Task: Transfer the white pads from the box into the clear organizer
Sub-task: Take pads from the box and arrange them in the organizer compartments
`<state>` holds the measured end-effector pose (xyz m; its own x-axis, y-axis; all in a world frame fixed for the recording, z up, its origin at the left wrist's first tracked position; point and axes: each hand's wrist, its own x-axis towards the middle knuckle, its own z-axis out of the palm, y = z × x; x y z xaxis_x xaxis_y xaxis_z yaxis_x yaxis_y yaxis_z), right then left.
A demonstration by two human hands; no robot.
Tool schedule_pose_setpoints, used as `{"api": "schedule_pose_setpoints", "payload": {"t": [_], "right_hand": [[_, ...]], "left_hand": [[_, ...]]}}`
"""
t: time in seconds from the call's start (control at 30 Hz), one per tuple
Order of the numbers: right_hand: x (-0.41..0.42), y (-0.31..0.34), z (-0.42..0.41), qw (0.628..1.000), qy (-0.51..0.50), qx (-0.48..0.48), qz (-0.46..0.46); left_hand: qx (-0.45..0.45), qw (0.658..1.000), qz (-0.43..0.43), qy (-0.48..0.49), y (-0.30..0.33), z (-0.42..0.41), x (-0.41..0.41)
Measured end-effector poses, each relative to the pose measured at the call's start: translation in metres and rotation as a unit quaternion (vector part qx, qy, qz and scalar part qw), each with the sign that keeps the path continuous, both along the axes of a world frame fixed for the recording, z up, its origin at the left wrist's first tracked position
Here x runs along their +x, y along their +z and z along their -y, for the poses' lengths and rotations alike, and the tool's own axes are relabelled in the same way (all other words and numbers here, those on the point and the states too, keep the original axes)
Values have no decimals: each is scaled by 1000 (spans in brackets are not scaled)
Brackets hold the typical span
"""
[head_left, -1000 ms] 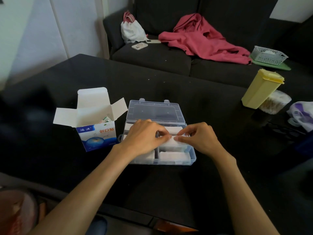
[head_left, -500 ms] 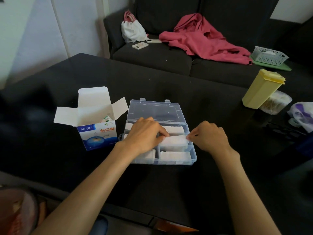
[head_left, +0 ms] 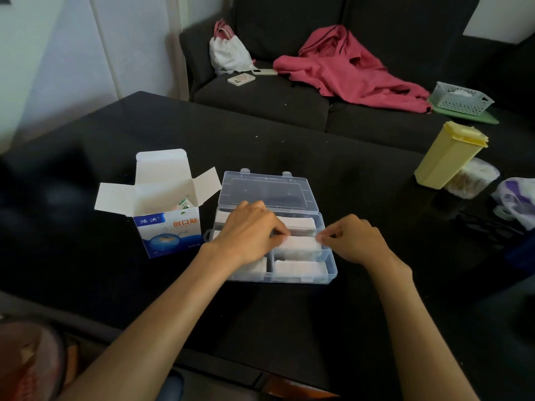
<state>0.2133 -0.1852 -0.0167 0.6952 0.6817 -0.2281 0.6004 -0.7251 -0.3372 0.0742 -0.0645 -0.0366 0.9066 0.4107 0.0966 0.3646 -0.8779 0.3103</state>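
The clear organizer (head_left: 331, 270) lies open on the black table, its lid (head_left: 266, 191) folded back. White pads fill its compartments. A stack of white pads (head_left: 299, 246) sits in the middle right compartment. My left hand (head_left: 250, 230) pinches the stack's left end and covers the compartments on the left. My right hand (head_left: 354, 237) pinches its right end at the organizer's right wall. The blue and white box (head_left: 170, 227) stands open to the left of the organizer, with a few packets showing inside.
A yellow lidded container (head_left: 448, 154) and a clear tub (head_left: 472, 178) stand at the table's right, beside a plastic bag (head_left: 518, 201). Behind the table is a dark sofa with a pink garment (head_left: 347, 70), a white bag (head_left: 228, 52) and a basket (head_left: 460, 98).
My right hand slid right from the stack's middle to its right end. My left hand stayed over the organizer's left side, and the stack sits lower in its compartment.
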Motion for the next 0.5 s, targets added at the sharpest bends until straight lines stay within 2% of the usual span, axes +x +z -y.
{"api": "schedule_pose_setpoints", "payload": {"t": [0.13, 0.4, 0.5], "right_hand": [[-4, -4, -6, 999, -11, -21, 39], [1, 6, -3, 997, -71, 15, 27], [-6, 12, -3, 997, -65, -11, 36]], "left_hand": [[13, 1000, -2, -5, 2, 2, 0], [-29, 1000, -1, 1, 0, -1, 0], [-38, 999, 0, 0, 2, -2, -1]]}}
